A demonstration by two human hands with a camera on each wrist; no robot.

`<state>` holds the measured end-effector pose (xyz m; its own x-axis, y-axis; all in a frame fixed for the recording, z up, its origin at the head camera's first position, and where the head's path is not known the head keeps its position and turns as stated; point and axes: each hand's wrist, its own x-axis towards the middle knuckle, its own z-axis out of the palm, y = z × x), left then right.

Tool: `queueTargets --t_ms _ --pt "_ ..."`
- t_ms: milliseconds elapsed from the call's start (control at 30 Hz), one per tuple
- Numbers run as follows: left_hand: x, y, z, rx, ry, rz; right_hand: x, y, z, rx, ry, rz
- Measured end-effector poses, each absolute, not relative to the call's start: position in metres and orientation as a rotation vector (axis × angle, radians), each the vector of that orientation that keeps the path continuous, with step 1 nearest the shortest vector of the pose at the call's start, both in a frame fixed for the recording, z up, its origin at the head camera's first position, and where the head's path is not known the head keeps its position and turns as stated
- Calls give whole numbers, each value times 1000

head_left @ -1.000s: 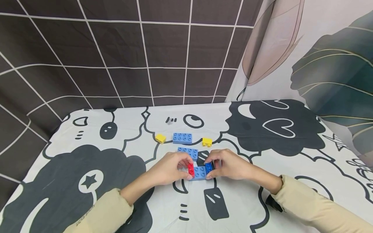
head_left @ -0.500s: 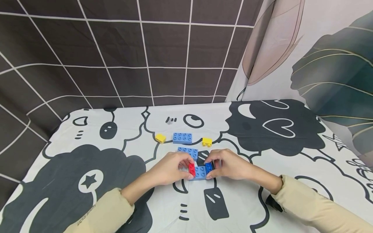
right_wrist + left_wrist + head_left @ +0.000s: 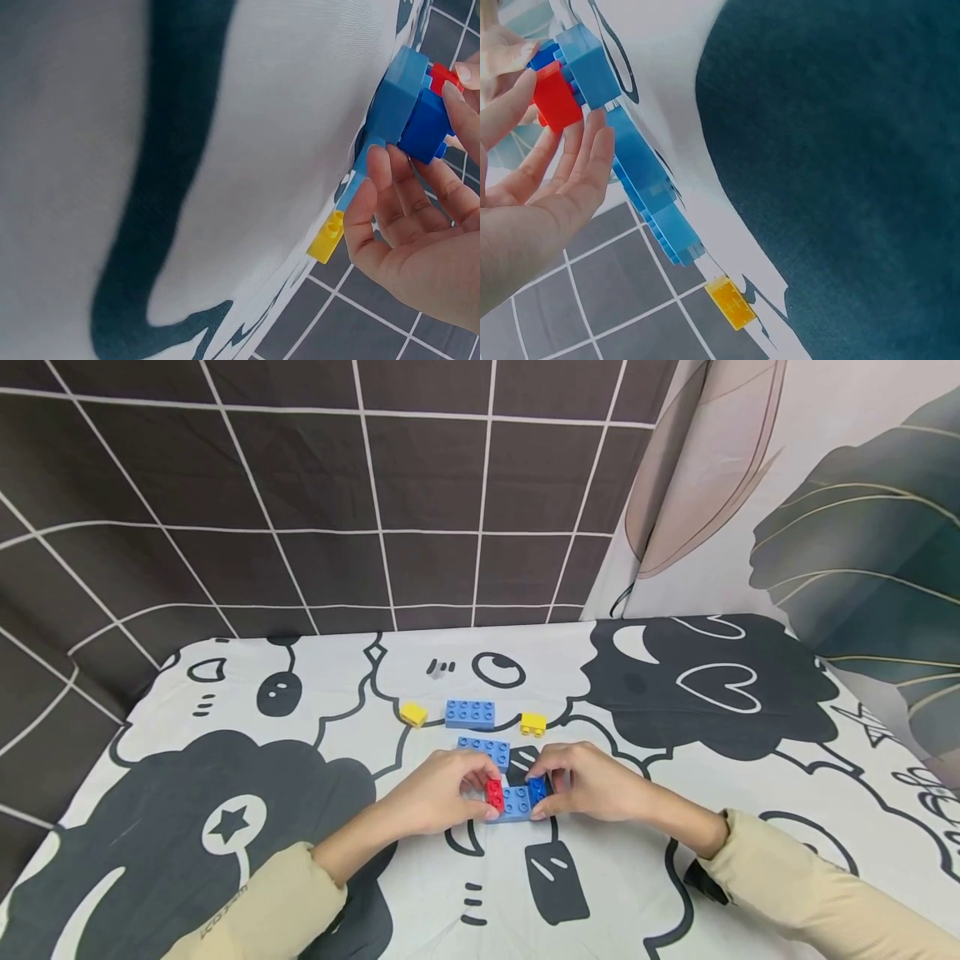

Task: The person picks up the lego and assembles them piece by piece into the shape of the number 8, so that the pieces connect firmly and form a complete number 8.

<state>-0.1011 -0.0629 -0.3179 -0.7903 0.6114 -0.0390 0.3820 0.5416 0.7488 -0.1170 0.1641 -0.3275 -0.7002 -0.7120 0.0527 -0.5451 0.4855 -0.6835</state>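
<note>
Red brick [image 3: 495,795]: step in hand looks like seating it on the left end of the nearest light-blue brick [image 3: 516,804]; whether fully home, can't tell. Next move seems to call for a straight, even press. Red piece sits pinched between thumb and fingers of left hand [image 3: 438,793]; right hand [image 3: 592,783] pinches dark-blue brick [image 3: 537,791] at opposite end.

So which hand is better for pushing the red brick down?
Probably the left hand: it pinches the red building brick, while the right hand is busy gripping the dark blue building brick, farther right.
</note>
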Motion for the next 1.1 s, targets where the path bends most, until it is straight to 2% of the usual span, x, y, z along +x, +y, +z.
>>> queueTargets --t_ms 1100 --pt "-101 -62 -320 778 2502 1117 -116 164 -327 -1070 2491 -1026"
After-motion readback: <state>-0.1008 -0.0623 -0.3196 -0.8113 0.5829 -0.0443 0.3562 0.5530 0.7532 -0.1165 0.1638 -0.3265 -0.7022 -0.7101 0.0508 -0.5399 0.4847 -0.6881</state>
